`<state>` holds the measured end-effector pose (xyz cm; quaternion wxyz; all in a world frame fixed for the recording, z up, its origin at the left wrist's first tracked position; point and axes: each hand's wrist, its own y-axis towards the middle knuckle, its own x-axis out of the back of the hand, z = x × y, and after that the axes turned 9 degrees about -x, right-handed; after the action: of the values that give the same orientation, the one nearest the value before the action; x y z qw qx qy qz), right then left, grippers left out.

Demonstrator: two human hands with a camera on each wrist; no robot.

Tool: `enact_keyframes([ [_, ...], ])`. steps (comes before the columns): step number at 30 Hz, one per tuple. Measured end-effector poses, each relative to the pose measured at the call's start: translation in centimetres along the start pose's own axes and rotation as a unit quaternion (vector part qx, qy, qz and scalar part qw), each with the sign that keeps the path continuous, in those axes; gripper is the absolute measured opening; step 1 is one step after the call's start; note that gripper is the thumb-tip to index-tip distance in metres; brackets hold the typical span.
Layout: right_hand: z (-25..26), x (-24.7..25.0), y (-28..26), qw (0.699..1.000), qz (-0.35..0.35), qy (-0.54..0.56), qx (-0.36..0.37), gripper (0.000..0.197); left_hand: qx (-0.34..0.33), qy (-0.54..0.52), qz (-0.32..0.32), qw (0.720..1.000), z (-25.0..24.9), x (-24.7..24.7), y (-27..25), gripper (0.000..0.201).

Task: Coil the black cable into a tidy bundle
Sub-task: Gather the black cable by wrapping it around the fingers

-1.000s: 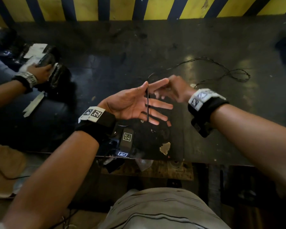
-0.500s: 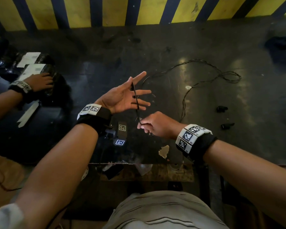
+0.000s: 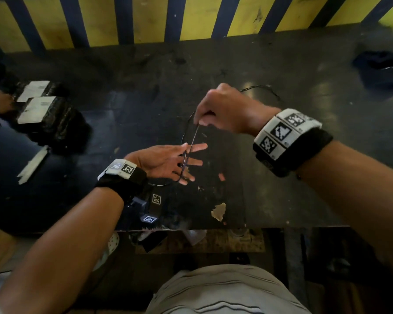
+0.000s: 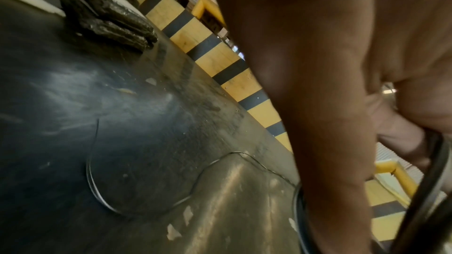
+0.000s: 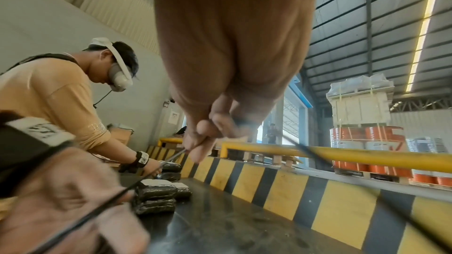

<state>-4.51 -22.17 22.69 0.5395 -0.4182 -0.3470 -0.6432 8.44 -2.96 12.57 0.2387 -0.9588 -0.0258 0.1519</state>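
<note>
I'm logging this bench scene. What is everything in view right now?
cable: one, black, looped over the left fingers, rest trailing on the table
table: one, black, scuffed
barrier: one, yellow and black stripes, behind the table
packages: several, black with white labels, table's left
cloth: one, dark, far right
second person: one, orange shirt, at the packages
left hand: open, fingers spread
right hand: pinches the cable

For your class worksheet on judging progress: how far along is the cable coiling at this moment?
Done: a few loops of the black cable lie round the spread fingers of the left hand. In hand: the right hand pinches the strand above, leading another turn. Left: loose cable trails on the dark table behind; nothing secured.
</note>
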Motion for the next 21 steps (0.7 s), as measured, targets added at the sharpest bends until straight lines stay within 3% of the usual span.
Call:
enact_keyframes([
  [12, -3.1, -0.3, 3.7, 0.995, -0.066, 0.056, 0.052, 0.012, -0.103, -0.104, 0.076, 0.986, -2.0, -4.5, 0.2, 0.056],
  [16, -5.5, -1.8, 2.7, 0.996, -0.037, 0.083, 0.011, 0.015, -0.154, -0.119, 0.094, 0.976, -2.7, -6.1, 0.1, 0.053],
  [21, -8.0, -8.5, -1.2, 0.990, 0.053, 0.132, -0.023, 0.021, -0.229, -0.094, 0.070, 0.966, -4.6, -7.4, 0.6, 0.056],
])
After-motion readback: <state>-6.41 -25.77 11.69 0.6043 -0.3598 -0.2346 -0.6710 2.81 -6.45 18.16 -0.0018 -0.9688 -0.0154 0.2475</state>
